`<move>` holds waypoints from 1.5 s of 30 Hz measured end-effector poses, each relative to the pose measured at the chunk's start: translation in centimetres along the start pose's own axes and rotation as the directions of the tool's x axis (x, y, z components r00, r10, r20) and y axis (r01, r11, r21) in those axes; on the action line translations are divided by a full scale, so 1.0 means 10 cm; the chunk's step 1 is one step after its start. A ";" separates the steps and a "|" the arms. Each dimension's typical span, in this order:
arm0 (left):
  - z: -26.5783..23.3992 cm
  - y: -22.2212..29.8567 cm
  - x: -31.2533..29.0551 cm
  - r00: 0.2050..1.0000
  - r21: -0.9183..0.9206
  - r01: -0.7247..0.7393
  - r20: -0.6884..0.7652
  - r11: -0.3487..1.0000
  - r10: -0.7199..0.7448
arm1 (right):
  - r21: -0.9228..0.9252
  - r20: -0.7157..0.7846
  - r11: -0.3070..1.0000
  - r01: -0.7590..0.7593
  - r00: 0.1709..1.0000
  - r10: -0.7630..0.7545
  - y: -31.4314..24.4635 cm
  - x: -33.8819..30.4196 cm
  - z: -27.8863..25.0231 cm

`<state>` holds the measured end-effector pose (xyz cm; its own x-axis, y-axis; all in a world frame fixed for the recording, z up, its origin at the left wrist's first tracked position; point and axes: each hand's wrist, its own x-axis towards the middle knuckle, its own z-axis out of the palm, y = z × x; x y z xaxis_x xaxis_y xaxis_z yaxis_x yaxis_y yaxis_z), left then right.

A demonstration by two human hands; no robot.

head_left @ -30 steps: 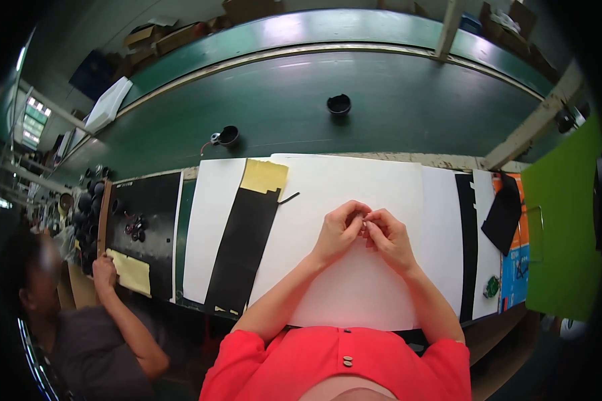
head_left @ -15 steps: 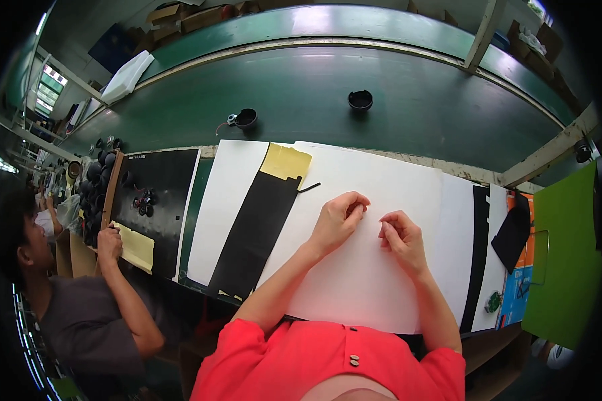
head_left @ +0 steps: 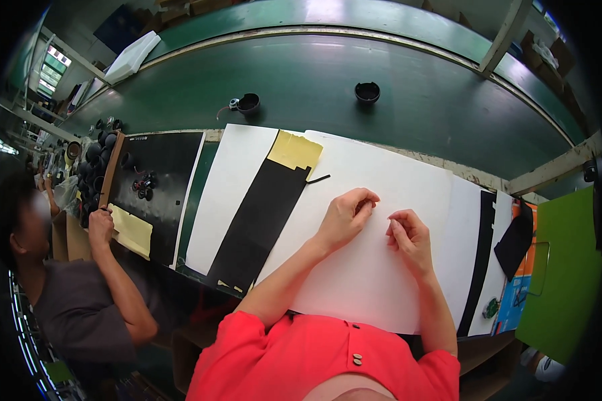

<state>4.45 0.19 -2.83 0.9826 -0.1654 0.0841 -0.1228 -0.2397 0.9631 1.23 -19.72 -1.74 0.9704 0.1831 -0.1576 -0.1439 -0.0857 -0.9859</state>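
Over a large white sheet, my left hand is held with thumb and fingertips pinched together. My right hand faces it a short gap away, its fingers curled and pressed to the thumb. Anything in either pinch is too small or hidden to make out. Left of my left hand lies a black sheet with a yellow backing paper at its far end. A short, narrow black strip lies beside that end.
Beyond the sheets, a black cup-shaped part and another black cup stand on the green bench. A co-worker's hand is at a yellow paper on the left. A green board stands at right.
The whole view has shifted slightly with my head. Both hands keep nearly the same pinched pose over the white sheet. The co-worker's hand on the left has moved a little.
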 end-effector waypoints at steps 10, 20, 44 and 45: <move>-0.57 0.23 -0.05 0.929 0.136 -0.069 -0.351 0.988 0.113 | 0.001 -0.039 1.000 -0.006 0.999 0.006 0.00 0.00 0.04; -0.82 -0.22 -0.23 0.883 0.336 0.081 -0.462 0.939 0.089 | -0.617 0.141 0.669 0.415 0.894 -0.425 -0.18 0.78 0.68; -0.87 -0.26 -0.17 0.878 0.364 0.054 -0.461 0.930 0.129 | -0.716 0.205 0.565 0.411 0.897 -0.393 -0.18 1.21 1.10; -0.87 -0.26 -0.17 0.876 0.366 0.044 -0.462 0.930 0.141 | -0.713 0.208 0.568 0.412 0.897 -0.390 -0.18 1.21 1.10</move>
<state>4.35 9.45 -3.27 0.9074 0.2635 0.3274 -0.1222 -0.5798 0.8055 11.14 -6.59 -2.47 0.8864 0.4011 0.2312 0.4561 -0.6712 -0.5844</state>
